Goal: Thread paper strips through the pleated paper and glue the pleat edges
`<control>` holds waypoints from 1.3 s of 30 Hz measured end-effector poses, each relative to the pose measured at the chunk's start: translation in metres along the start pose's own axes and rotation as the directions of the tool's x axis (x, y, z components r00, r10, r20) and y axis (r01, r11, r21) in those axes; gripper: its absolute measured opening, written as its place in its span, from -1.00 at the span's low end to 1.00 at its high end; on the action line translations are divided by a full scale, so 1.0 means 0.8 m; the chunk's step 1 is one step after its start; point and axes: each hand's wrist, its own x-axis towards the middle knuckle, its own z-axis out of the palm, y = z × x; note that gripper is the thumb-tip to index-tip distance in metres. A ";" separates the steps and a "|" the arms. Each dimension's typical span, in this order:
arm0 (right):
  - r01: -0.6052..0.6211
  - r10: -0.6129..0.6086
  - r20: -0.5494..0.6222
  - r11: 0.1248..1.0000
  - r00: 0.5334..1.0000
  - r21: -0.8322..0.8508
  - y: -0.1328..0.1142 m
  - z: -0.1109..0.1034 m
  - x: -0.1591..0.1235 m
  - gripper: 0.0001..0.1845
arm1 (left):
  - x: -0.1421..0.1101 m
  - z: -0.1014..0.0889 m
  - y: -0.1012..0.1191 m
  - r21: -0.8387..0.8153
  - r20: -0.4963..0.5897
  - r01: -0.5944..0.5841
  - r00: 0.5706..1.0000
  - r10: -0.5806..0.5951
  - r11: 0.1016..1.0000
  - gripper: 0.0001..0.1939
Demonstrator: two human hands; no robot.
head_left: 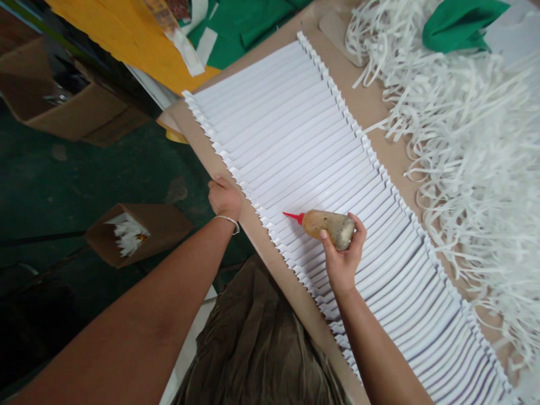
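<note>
My right hand [343, 261] is closed around a squeeze glue bottle [327, 223], cloudy and brownish, with a red nozzle. The bottle lies tilted nearly flat, its tip pointing left just over a long row of overlapping white strips [287, 140]. Whether the tip touches a strip I cannot tell. These strips lie side by side, their folded ends forming stepped borders along both long sides. At the near edge of the brown work table [287, 275], my left hand [225, 198] is closed on the edge, fingers curled and partly hidden. A thin bracelet circles that wrist.
A large tangled heap of narrow white strips [476, 146] covers the table's right side, with green fabric [459, 25] on it. Yellow material [126, 39] and green cloth [236, 22] lie at the far end. Two cardboard boxes [113, 121] [164, 225] stand at left.
</note>
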 end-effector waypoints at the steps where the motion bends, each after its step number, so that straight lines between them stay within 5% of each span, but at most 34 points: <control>1: 0.024 -0.024 0.012 1.000 1.000 -0.013 -0.001 0.002 -0.005 -0.27 | 0.001 0.001 -0.001 0.002 -0.001 0.002 1.000 -0.002 1.000 -0.52; 6: 0.201 -0.203 0.084 0.979 0.976 0.032 0.002 0.002 -0.011 -0.21 | 0.003 0.002 -0.001 0.025 0.000 -0.006 1.000 0.006 1.000 -0.53; 9: 0.393 -0.424 0.147 0.897 0.894 0.202 0.010 -0.011 0.010 -0.18 | 0.002 0.000 0.000 0.045 0.009 -0.001 1.000 0.001 0.999 -0.52; 12: 0.507 -0.520 0.023 0.840 0.854 0.193 0.018 -0.033 0.055 -0.12 | 0.001 -0.002 0.002 0.047 0.003 -0.007 1.000 0.007 0.999 -0.53; 16: 0.247 -0.193 -0.330 0.961 0.924 0.128 0.034 -0.056 0.137 -0.23 | 0.001 -0.003 0.002 0.050 0.003 0.003 1.000 -0.003 0.999 -0.54; 19: 0.039 0.119 -0.333 0.901 0.935 0.431 0.052 -0.060 0.196 -0.38 | 0.002 -0.003 0.002 0.044 0.004 0.011 1.000 -0.011 0.999 -0.53; 21: -0.026 0.215 -0.288 0.839 0.933 0.544 0.065 -0.058 0.224 -0.38 | 0.002 -0.004 0.002 0.031 0.002 0.009 1.000 -0.009 0.999 -0.53; 30: -0.096 0.290 -0.267 0.822 0.919 0.562 0.092 -0.039 0.260 -0.26 | 0.002 -0.003 0.002 0.039 -0.013 0.003 1.000 -0.003 0.999 -0.55; 39: -0.103 0.271 -0.222 0.819 0.937 0.564 0.078 -0.031 0.229 -0.30 | 0.002 -0.003 0.002 0.048 0.005 -0.002 1.000 0.002 0.999 -0.53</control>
